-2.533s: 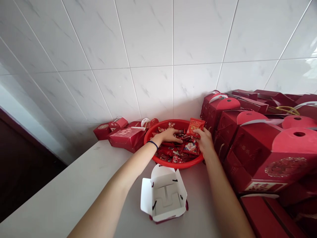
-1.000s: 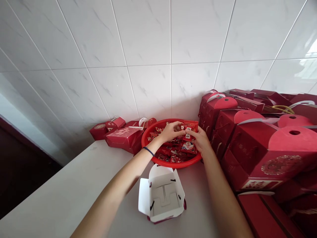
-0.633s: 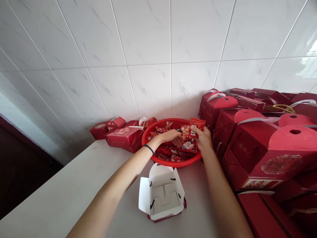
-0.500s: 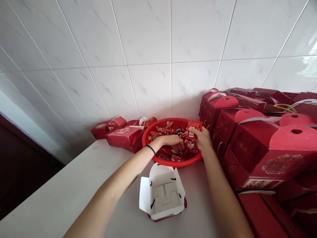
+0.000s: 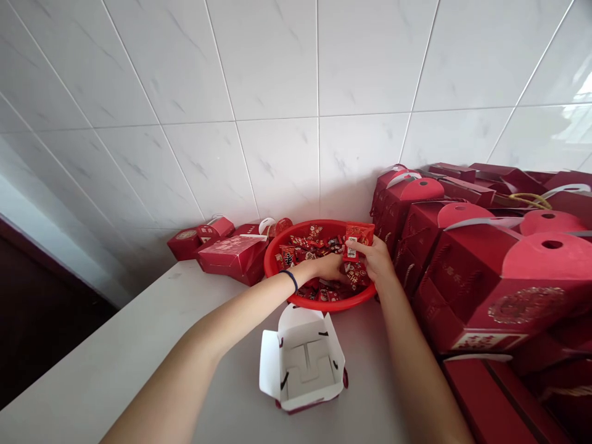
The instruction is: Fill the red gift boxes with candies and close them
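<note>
A single view, worn on the head, looks forward and down along both outstretched forearms, across the table (image 5: 139, 345) to the tiled wall (image 5: 277, 74). The red basin (image 5: 333, 304) sits mid-frame where the arms end. The open white box (image 5: 308, 370) is closest, at lower centre.

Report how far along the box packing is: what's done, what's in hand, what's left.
Done: closed red boxes are stacked on the right. In hand: the right hand holds red packets over the red basin, while the left hand reaches among the sweets in it. Left: the open box nearer the camera has nothing inside, and its flaps are up.
</note>
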`<state>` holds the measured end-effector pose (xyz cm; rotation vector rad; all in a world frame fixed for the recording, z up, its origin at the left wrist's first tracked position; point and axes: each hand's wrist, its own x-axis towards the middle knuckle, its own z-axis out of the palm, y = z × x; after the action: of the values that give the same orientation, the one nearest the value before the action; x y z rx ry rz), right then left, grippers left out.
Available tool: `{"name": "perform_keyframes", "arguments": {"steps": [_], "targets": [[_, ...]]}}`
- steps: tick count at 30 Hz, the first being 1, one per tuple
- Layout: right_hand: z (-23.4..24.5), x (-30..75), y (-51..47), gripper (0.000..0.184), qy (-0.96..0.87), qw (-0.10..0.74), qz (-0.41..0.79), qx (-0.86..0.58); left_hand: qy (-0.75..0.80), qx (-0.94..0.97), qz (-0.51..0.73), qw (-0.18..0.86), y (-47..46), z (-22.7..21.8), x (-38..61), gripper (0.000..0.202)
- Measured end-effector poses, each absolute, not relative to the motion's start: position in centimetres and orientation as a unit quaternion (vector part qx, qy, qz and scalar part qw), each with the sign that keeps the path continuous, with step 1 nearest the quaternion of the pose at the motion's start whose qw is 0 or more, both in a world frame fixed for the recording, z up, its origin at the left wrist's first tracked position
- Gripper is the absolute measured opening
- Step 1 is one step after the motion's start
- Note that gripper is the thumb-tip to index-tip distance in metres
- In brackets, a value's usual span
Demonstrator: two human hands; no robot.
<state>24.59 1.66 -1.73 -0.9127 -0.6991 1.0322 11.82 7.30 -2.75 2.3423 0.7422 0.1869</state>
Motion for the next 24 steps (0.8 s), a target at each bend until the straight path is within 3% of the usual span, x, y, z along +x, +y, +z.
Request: {"name": "perform_keyframes", "arguments": {"steps": [3, 9, 15, 20, 24], "targets": [[-1.7, 24.6, 1.7, 0.048, -0.314, 0.722, 0.462, -0.409, 0.260, 0.904, 0.060, 0.334, 7.5, -3.0, 11.9, 0.036], [-1.7, 24.8, 1.8, 0.051, -0.305, 0.739, 0.449, -0.399, 0.249, 0.905, 0.041, 0.342, 7.9, -2.7, 11.4, 0.006], [-1.8, 24.8, 1.9, 0.050, -0.298, 0.750, 0.444, -0.389, 0.258, 0.899, 0.085, 0.343, 8.1, -2.6, 11.3, 0.004], [-2.1, 25.3, 2.3, 0.043, -0.285, 0.771, 0.425, -0.380, 0.324, 0.858, 0.263, 0.301, 9.9, -1.3, 9.9, 0.022], [-2.1, 25.0, 2.2, 0.041, -0.296, 0.756, 0.444, -0.379, 0.312, 0.834, 0.321, 0.323, 9.9, -0.4, 9.2, 0.030]]}}
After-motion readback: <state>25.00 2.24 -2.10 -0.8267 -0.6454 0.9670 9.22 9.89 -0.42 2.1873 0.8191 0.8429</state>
